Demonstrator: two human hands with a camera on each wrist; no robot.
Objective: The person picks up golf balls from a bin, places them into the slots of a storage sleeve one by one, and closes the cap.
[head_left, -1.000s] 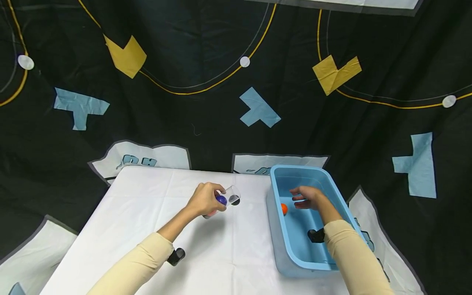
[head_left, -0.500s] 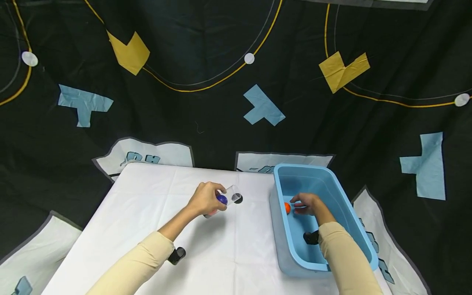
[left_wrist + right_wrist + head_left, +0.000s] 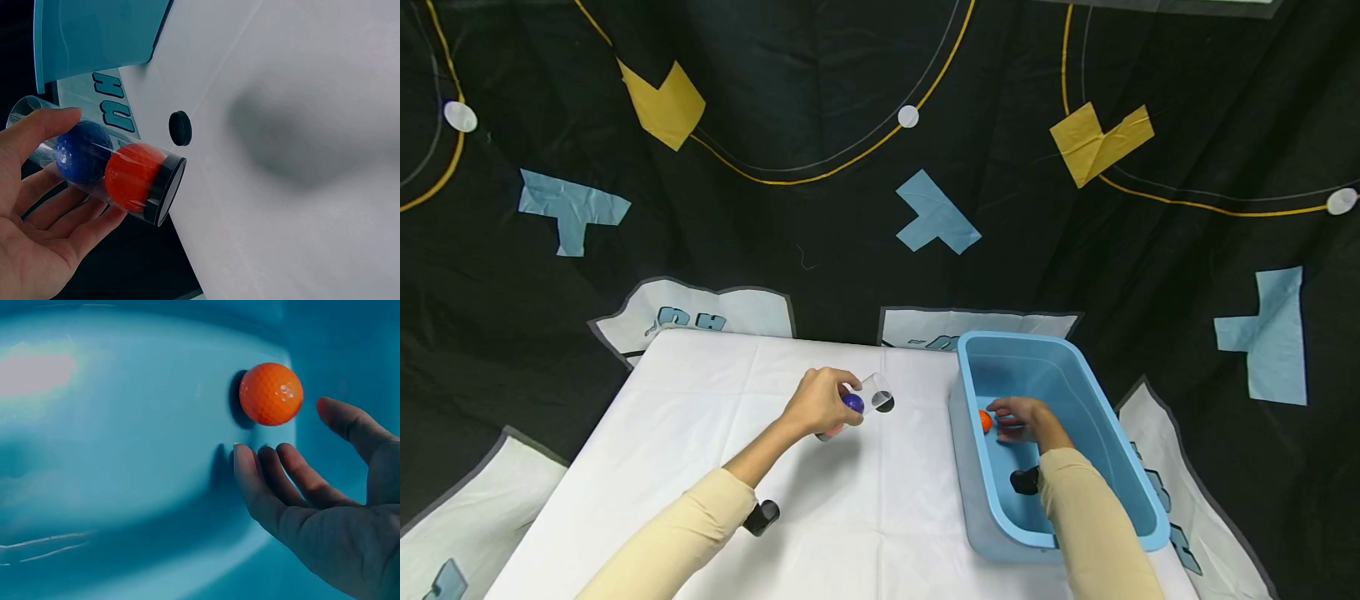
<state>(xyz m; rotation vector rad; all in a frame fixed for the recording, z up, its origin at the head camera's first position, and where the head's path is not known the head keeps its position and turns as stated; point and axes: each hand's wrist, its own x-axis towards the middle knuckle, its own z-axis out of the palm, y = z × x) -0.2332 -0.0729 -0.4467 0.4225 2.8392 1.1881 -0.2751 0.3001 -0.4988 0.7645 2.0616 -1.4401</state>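
My left hand (image 3: 822,402) grips a clear plastic tube (image 3: 94,150), tilted above the white table. Inside the tube a blue ball (image 3: 84,152) lies against a red-orange ball (image 3: 133,177), and a black cap (image 3: 165,189) closes the lower end. The upper end has no cap on it. Down in the blue bin, my right hand (image 3: 1028,419) reaches toward an orange dimpled golf ball (image 3: 270,394). Its fingers and thumb are spread apart, with a gap between them and the ball.
The light blue bin (image 3: 966,475) stands on the right side of the table (image 3: 700,408). A loose black cap (image 3: 180,128) lies on the tabletop just beyond the tube. A black curtain (image 3: 820,250) hangs behind the table.
My right hand has moved left and lower in the bin, closer to the orange golf ball. The left hand keeps the tube nearly still. The head view has shifted slightly.
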